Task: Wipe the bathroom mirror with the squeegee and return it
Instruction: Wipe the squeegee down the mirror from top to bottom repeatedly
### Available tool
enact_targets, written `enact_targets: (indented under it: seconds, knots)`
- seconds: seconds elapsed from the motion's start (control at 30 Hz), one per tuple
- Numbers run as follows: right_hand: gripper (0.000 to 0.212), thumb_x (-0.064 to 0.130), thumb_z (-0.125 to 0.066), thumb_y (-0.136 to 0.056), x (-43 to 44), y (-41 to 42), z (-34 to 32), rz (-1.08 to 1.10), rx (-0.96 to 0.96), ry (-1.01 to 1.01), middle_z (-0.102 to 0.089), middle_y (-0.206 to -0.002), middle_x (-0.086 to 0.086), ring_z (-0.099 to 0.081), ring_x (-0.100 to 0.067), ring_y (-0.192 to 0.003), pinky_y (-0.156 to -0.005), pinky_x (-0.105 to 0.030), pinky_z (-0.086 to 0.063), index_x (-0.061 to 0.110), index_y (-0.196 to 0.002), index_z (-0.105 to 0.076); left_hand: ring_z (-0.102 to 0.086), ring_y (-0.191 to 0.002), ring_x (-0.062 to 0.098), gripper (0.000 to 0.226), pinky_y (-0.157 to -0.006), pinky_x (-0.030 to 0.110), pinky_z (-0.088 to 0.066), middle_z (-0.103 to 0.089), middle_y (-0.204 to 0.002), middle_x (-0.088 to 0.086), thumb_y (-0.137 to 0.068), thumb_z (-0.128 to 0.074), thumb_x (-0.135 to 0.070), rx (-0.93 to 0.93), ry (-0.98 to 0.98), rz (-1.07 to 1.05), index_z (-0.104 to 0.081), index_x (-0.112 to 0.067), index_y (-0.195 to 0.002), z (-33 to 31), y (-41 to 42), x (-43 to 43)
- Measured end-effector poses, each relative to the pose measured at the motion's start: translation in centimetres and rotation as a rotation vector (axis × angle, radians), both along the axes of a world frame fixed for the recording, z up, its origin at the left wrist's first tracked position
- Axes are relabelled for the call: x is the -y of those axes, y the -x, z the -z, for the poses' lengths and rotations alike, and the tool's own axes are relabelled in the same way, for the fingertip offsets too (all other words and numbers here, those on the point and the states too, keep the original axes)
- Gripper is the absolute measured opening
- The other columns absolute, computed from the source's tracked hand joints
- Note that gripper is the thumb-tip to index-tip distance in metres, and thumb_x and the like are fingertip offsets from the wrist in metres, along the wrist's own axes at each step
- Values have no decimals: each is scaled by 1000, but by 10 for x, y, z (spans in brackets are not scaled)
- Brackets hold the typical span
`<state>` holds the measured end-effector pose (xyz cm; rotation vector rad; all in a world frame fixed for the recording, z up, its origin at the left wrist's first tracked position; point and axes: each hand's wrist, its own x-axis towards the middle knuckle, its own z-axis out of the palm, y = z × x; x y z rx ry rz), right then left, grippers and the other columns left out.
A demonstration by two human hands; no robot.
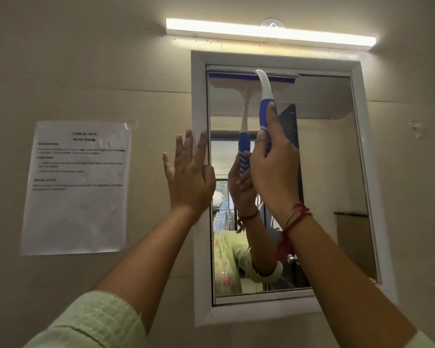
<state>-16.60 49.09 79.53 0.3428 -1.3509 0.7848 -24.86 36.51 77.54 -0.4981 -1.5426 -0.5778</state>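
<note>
while the right hand [274,172] is curled tight round the blue grip of the squeegee [264,96], thumb stretched up along the handle, the blade sits flat against the glass at the very top of the mirror [324,172]. the blade reaches from the glass's left edge to a little past its middle, and the white neck curves down from it to the grip. the left hand [189,179] holds nothing: its fingers are straight and spread, raised at the left side of the white frame [199,96], fingertips over the frame's edge; whether they press on it i cannot tell. the two hands are apart, the left one lower and to the side. a red thread band [296,217] circles the right wrist. above the frame a lit light bar [269,33] runs along the wall, and left of the mirror a printed sheet [78,187] is stuck to the wall. the glass reflects the arms, the squeegee and a pale green sleeve.
</note>
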Motion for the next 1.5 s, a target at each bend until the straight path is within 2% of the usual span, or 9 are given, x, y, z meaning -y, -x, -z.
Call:
enact_targets:
  seconds: [0.13,0.37,0.47,0.63,0.87,1.07,1.2,1.3,1.5]
  knots:
    - [47,24,-40,-100,0,3,-1,-23,-31,30,-49,-88,11,-59,-8,-75,-74,-29,-58,27,-145,-28,2,-142,14,58,-113,49,4,-11,-155,2,-88,-28,-27,0,-13,19,-17,-32,-145,0,-1,1]
    - [50,22,-38,-100,-5,10,0,51,7,-6,-63,-93,-7,-64,-18,-73,-71,-39,-59,27,-147,-21,-1,-143,16,57,-113,48,3,-12,-155,2,-89,-29,-27,-3,-25,47,-19,-31,-145,1,-2,0]
    - [52,19,-38,-100,-8,10,9,100,15,-42,-63,-85,-10,-62,-19,-71,-71,-39,-58,24,-148,-18,-1,-143,16,57,-113,45,3,-12,-155,1,-89,-29,-26,-1,-23,72,-19,-31,-144,1,-2,0]
    - [53,18,-37,-100,-6,5,41,30,59,-72,-60,-81,-11,-61,-22,-71,-69,-43,-57,26,-148,-15,-3,-143,17,57,-113,40,2,-12,-155,3,-89,-29,-24,3,-24,102,-19,-29,-145,1,-1,0]
    - [52,21,-37,-100,-8,2,9,80,33,-61,-60,-82,-8,-57,-13,-67,-69,-38,-59,22,-148,-17,-8,-143,20,58,-114,44,-4,-16,-154,5,-88,-28,-24,33,-30,131,-18,-30,-145,0,-2,0]
    - [55,32,-32,-96,-9,4,76,-37,127,-81,-60,-85,-12,-61,-22,-72,-70,-44,-57,29,-148,-15,-11,-142,20,56,-115,48,-10,-18,-154,5,-89,-26,-25,43,-35,181,-20,-29,-144,1,-5,1]
    - [52,24,-35,-100,-12,6,57,3,74,-69,-57,-78,-8,-57,-19,-66,-64,-43,-57,28,-148,-16,-15,-142,22,54,-113,52,-16,-23,-153,6,-90,-26,-24,40,-49,236,-22,-29,-144,0,-4,1]
    - [52,21,-37,-100,-11,5,45,7,58,-65,-56,-78,-6,-58,-19,-67,-65,-43,-57,25,-148,-18,-18,-141,21,52,-113,48,-20,-26,-152,6,-91,-25,-24,38,-62,289,-23,-30,-143,0,-2,2]
    - [54,27,-35,-97,-13,0,108,-26,119,-107,-58,-83,-8,-57,-16,-69,-68,-42,-57,26,-148,-16,-18,-141,22,49,-113,48,-21,-28,-151,6,-94,-26,-24,34,-72,330,-26,-29,-142,1,-3,2]
